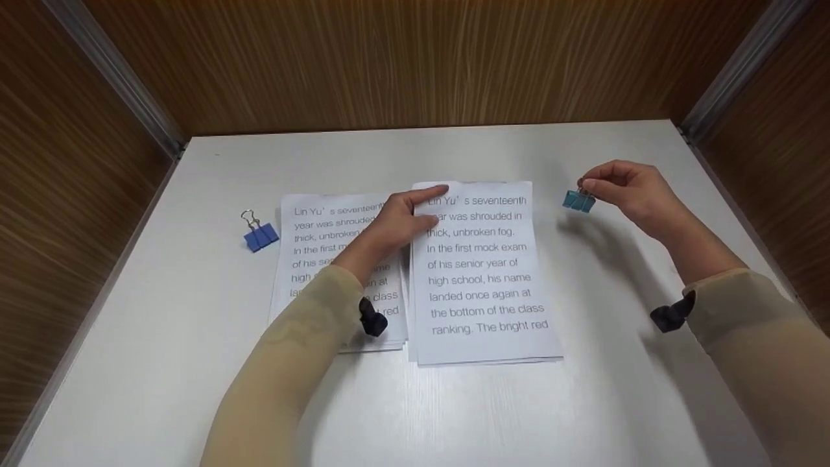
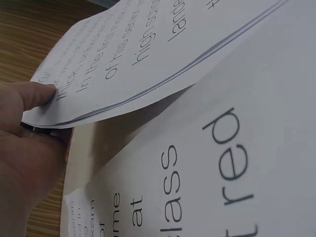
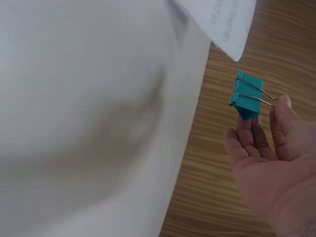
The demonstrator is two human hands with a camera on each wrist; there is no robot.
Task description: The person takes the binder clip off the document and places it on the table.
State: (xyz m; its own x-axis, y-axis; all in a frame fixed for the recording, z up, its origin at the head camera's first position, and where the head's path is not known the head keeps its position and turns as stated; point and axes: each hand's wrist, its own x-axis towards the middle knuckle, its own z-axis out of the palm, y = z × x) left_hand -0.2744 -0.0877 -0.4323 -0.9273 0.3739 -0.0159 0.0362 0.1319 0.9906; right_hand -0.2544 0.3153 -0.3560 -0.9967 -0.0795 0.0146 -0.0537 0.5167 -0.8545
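Observation:
My left hand [image 1: 408, 217] grips the left edge of the right-hand stack of printed sheets [image 1: 486, 279], near its top. In the left wrist view the thumb [image 2: 39, 95] lies on the top page, with the other fingers mostly hidden beneath, and the stack's near edge [image 2: 148, 94] is raised above the other pages. To the right of the stack, my right hand [image 1: 639, 194] pinches a teal binder clip [image 1: 578, 202] by its wire handles, held in the air. The right wrist view shows the clip [image 3: 248, 94] with its wire handles at the thumb tip.
A second stack of printed sheets [image 1: 311, 259] lies to the left, partly covered by my left forearm. Beyond it a blue binder clip [image 1: 261, 238] rests on the white table [image 1: 162, 311]. Wood-grain panels [image 1: 421, 65] enclose the back and both sides.

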